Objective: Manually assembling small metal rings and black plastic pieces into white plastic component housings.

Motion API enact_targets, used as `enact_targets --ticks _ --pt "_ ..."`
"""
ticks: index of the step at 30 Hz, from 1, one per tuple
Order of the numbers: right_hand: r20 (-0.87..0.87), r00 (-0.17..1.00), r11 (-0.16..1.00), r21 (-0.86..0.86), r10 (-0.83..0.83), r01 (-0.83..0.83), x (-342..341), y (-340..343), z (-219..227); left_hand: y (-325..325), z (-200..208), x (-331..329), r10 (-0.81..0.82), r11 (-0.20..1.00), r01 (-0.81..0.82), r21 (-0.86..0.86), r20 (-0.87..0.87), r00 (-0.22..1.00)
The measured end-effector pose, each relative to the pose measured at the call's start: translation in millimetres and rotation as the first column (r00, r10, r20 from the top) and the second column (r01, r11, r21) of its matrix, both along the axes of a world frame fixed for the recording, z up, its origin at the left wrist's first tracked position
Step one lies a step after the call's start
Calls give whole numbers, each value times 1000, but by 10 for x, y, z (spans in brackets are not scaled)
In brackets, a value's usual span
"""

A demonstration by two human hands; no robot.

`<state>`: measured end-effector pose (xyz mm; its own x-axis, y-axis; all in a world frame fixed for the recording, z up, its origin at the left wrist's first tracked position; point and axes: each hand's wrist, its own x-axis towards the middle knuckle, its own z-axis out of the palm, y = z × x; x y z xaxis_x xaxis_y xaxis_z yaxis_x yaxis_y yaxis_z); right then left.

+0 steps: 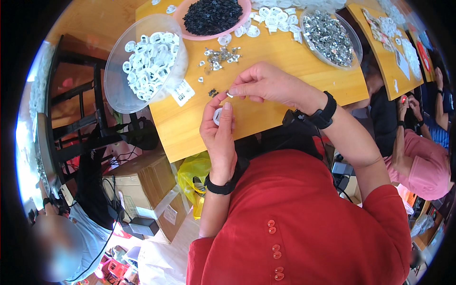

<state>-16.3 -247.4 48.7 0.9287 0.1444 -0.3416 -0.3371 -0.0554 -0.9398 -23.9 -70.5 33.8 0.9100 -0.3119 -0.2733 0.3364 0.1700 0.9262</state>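
My left hand [220, 137] is closed around a small round white plastic part [217, 117], held between thumb and fingers above the table's near edge. Just beyond it, my right hand [268, 84] pinches a tiny pale piece [230, 95], too small to name, close to my left fingertips. A little pile of tiny black pieces [213, 92] lies on the wooden table [280, 111] by my left fingers. Farther off is a loose heap of small metal pieces [221, 58].
At the left stands a clear tub [111, 78] of white plastic parts, a paper label [183, 93] beside it. A pink bowl [247, 21] of black pieces and a clear bowl [357, 52] of metal pieces stand farther back. More white parts [274, 19] lie between them. Other people work nearby.
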Motion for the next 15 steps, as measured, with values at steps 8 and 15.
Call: enact_targets --ticks 8,15 --pt "-211 974 925 380 85 2 -133 52 -93 4 -72 -8 51 995 -54 -80 -39 998" --pt "-293 946 806 588 137 65 -164 46 -186 67 -108 22 -80 948 17 -318 -185 980"
